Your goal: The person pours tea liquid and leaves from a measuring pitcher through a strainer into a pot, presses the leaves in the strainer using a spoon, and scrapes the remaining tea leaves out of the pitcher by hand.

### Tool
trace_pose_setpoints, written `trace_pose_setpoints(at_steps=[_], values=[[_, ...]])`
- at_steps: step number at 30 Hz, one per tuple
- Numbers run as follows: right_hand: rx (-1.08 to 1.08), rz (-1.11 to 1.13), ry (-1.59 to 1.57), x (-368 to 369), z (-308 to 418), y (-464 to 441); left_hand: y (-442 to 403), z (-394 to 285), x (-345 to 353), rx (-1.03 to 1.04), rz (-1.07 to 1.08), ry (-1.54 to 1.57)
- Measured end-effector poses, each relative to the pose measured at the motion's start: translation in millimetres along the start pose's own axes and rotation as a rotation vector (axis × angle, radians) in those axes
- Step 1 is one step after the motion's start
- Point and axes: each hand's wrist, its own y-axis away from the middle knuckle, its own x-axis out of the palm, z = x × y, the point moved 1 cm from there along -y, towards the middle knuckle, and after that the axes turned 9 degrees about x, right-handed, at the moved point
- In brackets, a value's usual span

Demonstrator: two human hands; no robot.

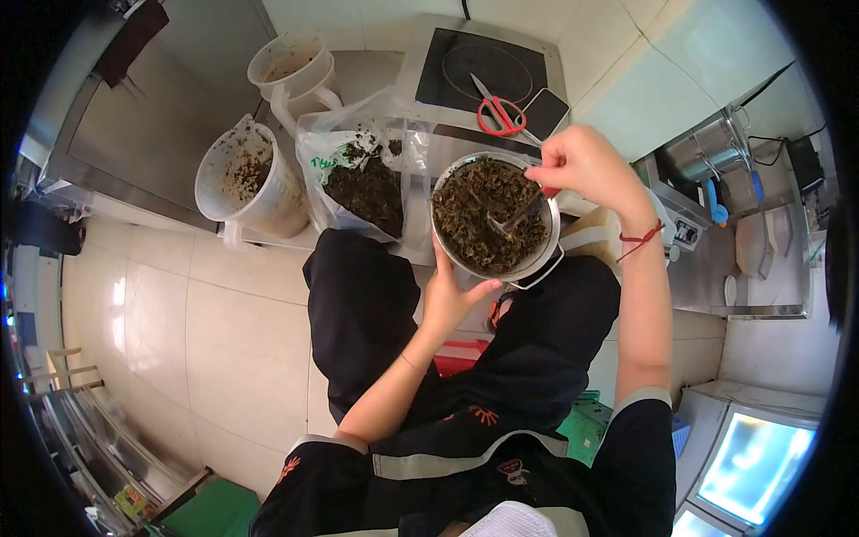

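Note:
A round metal pot (553, 231) stands in front of my knees, filled with dark, wet, leafy stuff that looks like steeped tea leaves (483, 201). My left hand (447, 294) holds the pot's near left side, thumb along the front and fingers partly hidden behind the wall. Over the right rim, my right hand (586, 166) is closed on the red-tipped handle of a metal utensil (519, 217). Its end is sunk among the leaves, so I cannot tell whether it is a spoon or a fork. Left of the pot sits a clear plastic bag (313, 166) with similar dark leaves inside.
Two stained plastic jugs (291, 201) (327, 72) stand left of the bag. Red-handled scissors (503, 116) and a black phone (544, 113) lie on the induction cooktop (447, 54) behind the pot. A metal counter (698, 268) with a scale (687, 234) is at right.

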Motion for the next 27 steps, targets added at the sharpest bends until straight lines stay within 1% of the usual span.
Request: trace_pose_setpoints(at_steps=[1, 4, 5, 7, 8, 9, 11, 12, 17, 18, 22, 25, 26, 27], values=[[0.000, 0.002, -0.001, -2.9, 10.7, -0.2, 0.9, 0.2, 0.2, -0.002, 0.000, 0.000], [-0.132, -0.109, 0.157, 0.1, 38.9, -9.8, -0.3, -0.2, 0.3, 0.002, -0.002, -0.042], [-0.130, -0.112, 0.157, 5.6, 46.1, -14.0, -0.6, -1.0, 0.2, -0.009, -0.001, -0.028], [-0.244, -0.178, 0.344, 18.5, 58.5, -22.7, -0.8, -2.5, 0.1, -0.023, -0.001, -0.013], [-0.230, -0.155, 0.324, 27.9, 58.8, -28.1, -0.7, -3.2, -0.4, -0.022, 0.000, -0.019], [-0.258, -0.218, 0.432, 37.4, 61.5, -29.5, -0.7, -3.2, -1.4, -0.023, 0.000, -0.027], [-0.327, -0.235, 0.529, 54.0, 63.9, -29.6, -1.2, -2.8, -1.9, -0.026, -0.005, -0.028], [-0.370, -0.200, 0.525, 60.1, 64.1, -29.9, -1.3, -2.6, -1.8, -0.026, -0.004, -0.027], [-0.386, -0.181, 0.500, 71.4, 59.7, -37.7, -2.0, -7.2, -3.2, -0.079, 0.016, -0.041], [-0.380, -0.170, 0.484, 70.4, 57.5, -38.2, -2.0, -7.5, -3.6, -0.106, 0.027, -0.042], [-0.329, -0.145, 0.449, 73.7, 48.2, -37.9, -1.9, -6.9, -3.1, -0.093, 0.014, -0.077], [-0.306, -0.167, 0.423, 73.0, 49.0, -30.6, -0.7, -7.7, -3.5, -0.150, 0.054, -0.077], [-0.303, -0.169, 0.420, 76.7, 46.9, -29.6, -0.4, -4.3, -2.2, -0.092, 0.025, -0.090], [-0.343, -0.214, 0.420, 81.7, 44.3, -28.8, -0.8, -4.0, -1.9, -0.034, -0.006, -0.103]])
